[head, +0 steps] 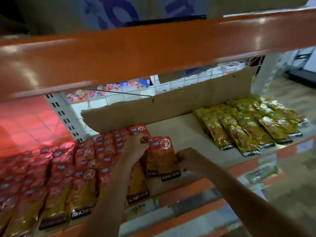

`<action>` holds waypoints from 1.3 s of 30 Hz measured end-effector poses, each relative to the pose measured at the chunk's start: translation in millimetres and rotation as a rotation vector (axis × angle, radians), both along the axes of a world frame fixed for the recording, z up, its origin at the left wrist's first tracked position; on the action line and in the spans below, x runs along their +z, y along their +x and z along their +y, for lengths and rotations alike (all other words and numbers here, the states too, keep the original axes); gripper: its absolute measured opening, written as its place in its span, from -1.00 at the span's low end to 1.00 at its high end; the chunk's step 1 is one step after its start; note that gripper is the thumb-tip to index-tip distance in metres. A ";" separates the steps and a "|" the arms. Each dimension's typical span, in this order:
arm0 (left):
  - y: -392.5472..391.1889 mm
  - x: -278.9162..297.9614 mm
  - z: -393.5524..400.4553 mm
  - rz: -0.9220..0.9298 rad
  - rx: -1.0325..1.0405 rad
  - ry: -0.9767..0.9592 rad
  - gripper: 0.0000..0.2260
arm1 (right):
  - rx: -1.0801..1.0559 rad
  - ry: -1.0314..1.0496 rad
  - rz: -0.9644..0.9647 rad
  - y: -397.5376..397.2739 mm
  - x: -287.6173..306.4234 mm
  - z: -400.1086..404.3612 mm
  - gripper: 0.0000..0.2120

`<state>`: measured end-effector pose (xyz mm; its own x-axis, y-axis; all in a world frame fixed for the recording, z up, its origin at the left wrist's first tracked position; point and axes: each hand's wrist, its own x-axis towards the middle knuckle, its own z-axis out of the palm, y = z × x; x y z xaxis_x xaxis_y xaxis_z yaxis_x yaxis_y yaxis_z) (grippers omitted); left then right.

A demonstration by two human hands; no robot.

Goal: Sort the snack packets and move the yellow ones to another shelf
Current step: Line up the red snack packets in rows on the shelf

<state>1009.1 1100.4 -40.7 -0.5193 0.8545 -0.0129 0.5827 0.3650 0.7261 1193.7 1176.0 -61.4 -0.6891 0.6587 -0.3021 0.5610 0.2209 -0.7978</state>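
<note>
the person's left hand [136, 147] rests on the right end of the red packets [71, 168], fingers curled over the tops of the back rows; whether it actually pinches one packet or only presses on them cannot be told through the blur. the right hand [188, 159] grips the right edge of a small stack of red packets [164, 158] that stands a little apart from the main red block, near the front of the shelf [184, 134]. the yellow packets [248, 124], the ones meant for another shelf, lie well apart to the right on the same shelf, in overlapping rows and untouched by either hand.

the likeliest trouble is the glossy packets sliding. they overlap like shingles, so a tug on one could drag its neighbours forward, and the front row already sits at the shelf lip, where a nudge could tip packets to the floor. the small stack in the right hand is held only by one edge, so it could fan out or drop if the grip loosens. the orange beam [153, 53] of the shelf above hangs low over the work, and a quick lift of either arm could knock against it. the dim light and the similar lower halves of the packets could also let a red one get mixed in with the yellow.
</note>
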 end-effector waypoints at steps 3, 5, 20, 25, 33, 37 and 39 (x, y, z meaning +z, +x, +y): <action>1.4 7.0 -1.3 0.108 -0.004 -0.060 -0.78 | 0.129 0.169 -0.108 -7.8 -2.9 2.5 -0.73; 0.1 10.1 -3.9 0.154 0.023 -0.088 -0.76 | 0.219 0.251 -0.161 -9.6 -3.6 -0.3 -0.71; -7.5 -4.5 -23.8 0.246 0.116 -0.046 -0.85 | 0.531 0.459 -0.392 -20.4 5.1 -18.0 -0.56; -30.5 1.0 -59.9 0.392 0.249 -0.074 -0.80 | 0.422 0.760 -0.316 -40.0 38.3 -23.2 -0.75; -83.7 7.0 -202.2 0.600 0.368 -0.359 -0.61 | 0.672 1.031 -0.045 -164.9 40.8 -134.0 -0.67; -129.2 7.2 -313.6 0.601 0.473 -0.432 -0.55 | 0.809 0.985 -0.020 -242.2 32.0 -222.0 -0.59; -152.8 9.5 -370.7 0.623 0.515 -0.492 -0.59 | 0.869 0.966 0.000 -283.3 29.4 -271.4 -0.57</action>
